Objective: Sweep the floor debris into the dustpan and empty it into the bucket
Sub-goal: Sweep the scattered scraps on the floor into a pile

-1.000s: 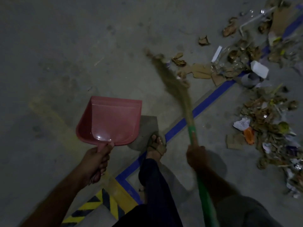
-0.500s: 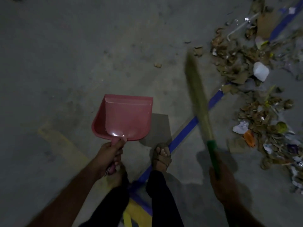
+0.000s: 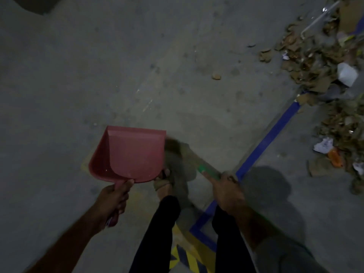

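My left hand (image 3: 113, 198) grips the handle of a red dustpan (image 3: 130, 154), which hangs above the floor with nothing in it. A grass broom (image 3: 183, 154) with a green handle is held by my right hand (image 3: 226, 191); its blurred bristles point left, low beside the dustpan's right edge. A wide pile of debris (image 3: 323, 73), brown leaves, cardboard scraps and white paper, lies along the right side of the grey floor. One small scrap (image 3: 216, 76) lies alone in the middle. No bucket is in view.
A blue tape line (image 3: 269, 138) runs diagonally from the pile toward my feet, meeting yellow-black hazard tape (image 3: 189, 259) at the bottom. My sandalled foot (image 3: 163, 184) stands between the dustpan and the broom. A dark object's edge (image 3: 33, 4) shows at the top left.
The broom swung from the debris at the upper right, up and back down to the left beside the dustpan. The pile was pushed rightward, leaving one scrap behind. The view shifted.
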Available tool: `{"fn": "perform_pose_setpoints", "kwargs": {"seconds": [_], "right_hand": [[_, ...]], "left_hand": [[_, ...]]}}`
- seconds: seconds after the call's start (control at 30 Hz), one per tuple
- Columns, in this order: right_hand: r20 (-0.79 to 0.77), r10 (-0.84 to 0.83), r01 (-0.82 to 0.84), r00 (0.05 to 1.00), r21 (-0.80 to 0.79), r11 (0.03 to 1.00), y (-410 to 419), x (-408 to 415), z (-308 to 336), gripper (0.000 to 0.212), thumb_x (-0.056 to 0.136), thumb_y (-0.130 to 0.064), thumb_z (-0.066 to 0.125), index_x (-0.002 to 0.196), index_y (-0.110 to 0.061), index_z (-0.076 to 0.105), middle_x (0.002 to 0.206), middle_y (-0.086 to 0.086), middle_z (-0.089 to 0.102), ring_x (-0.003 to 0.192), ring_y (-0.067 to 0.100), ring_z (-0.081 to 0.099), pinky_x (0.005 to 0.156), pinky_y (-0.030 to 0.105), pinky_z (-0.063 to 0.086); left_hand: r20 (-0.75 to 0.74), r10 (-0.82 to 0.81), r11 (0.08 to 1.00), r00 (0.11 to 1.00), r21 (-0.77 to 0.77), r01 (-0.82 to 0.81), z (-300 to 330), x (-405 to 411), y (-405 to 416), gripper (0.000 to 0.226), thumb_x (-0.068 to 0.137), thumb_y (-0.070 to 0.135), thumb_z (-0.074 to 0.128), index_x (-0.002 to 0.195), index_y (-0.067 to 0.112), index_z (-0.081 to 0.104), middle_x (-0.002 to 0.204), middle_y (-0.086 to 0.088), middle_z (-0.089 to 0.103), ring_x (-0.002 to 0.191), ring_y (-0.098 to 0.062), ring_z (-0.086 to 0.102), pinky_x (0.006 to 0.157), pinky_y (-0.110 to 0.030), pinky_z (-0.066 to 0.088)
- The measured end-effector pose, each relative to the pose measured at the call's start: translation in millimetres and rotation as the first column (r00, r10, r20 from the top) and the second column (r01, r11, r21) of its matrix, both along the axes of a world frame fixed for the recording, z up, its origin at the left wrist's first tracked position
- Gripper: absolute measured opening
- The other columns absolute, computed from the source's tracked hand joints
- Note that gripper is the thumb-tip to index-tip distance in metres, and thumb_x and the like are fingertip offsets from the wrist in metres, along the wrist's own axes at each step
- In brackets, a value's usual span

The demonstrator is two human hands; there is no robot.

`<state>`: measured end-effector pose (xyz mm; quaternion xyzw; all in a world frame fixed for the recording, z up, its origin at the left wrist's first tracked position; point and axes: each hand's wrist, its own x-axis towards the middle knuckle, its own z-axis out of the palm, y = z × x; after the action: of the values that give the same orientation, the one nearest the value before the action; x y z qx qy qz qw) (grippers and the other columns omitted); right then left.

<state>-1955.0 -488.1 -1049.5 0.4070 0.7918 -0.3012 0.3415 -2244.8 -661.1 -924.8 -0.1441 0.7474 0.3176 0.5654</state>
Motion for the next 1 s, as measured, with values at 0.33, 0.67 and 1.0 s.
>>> {"fn": "perform_pose_setpoints", "kwargs": {"seconds": [0.33, 0.67, 1.0], "right_hand": [[0.095, -0.650, 0.580, 0.754, 0.368, 0.727, 139.0, 61.5, 28.7, 0.052, 0.100, -0.032, 0.048, 0.149, -0.018, 0.036, 0.091, 0.018, 0.053, 0.076, 0.032, 0.056, 0.068, 0.039, 0.047], [-0.208, -0.460, 0.493, 0.863, 0.158, 0.855, 73.1, 4.7, 61.6, 0.057, 0.098, -0.048, 0.034, 0.150, -0.024, 0.040, 0.097, 0.018, 0.061, 0.077, 0.032, 0.061, 0.065, 0.042, 0.051], [-0.159, -0.246, 0.246, 0.956, -0.015, 0.969, 128.9, -122.8, 1.1, 0.061, 0.104, -0.028, 0.034, 0.156, -0.048, 0.008, 0.150, 0.012, 0.041, 0.115, 0.033, 0.057, 0.077, 0.037, 0.050]], "left_hand": [[0.057, -0.100, 0.991, 0.993, 0.092, 0.095, -38.5, -44.0, 48.6, 0.032, 0.097, 0.026, 0.065, 0.075, 0.017, 0.043, 0.052, 0.003, 0.030, 0.038, -0.010, 0.026, 0.039, -0.019, 0.025], [0.056, -0.155, 0.968, 0.986, 0.206, 0.140, -7.3, -54.4, 142.2, 0.037, 0.097, 0.030, 0.065, 0.070, 0.019, 0.042, 0.053, 0.003, 0.031, 0.040, -0.010, 0.026, 0.038, -0.020, 0.027], [-0.040, -0.254, 0.958, 0.966, 0.129, 0.258, -14.8, -97.3, 241.3, 0.036, 0.096, 0.028, 0.064, 0.070, 0.017, 0.043, 0.052, 0.002, 0.031, 0.038, -0.010, 0.025, 0.041, -0.018, 0.023]]}}
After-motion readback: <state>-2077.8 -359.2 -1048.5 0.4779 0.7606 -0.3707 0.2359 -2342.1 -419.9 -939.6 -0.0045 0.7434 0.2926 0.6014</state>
